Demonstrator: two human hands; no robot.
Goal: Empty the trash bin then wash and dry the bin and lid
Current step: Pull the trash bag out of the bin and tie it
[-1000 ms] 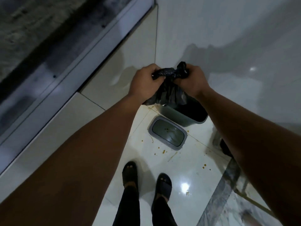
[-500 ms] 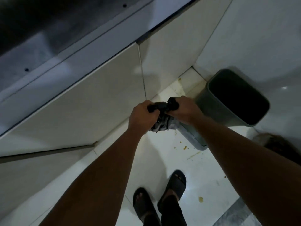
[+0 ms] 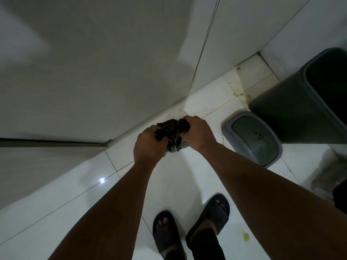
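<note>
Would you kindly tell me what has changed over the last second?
The black plastic trash bag has come out of the grey plastic bin and away to its left. Both hands, left and right, keep their grip on its neck. The grey lid stays on the floor.

The floor (image 3: 187, 184) is glossy white tile that mirrors a light, spotted with yellowish stains near the bin (image 3: 293, 113), which looks like matt grey plastic, as does its lid (image 3: 251, 139). The black bag (image 3: 172, 134) is thin, crinkled plastic with a faint sheen, and the slippers (image 3: 189, 228) look matt and rubbery.
</note>
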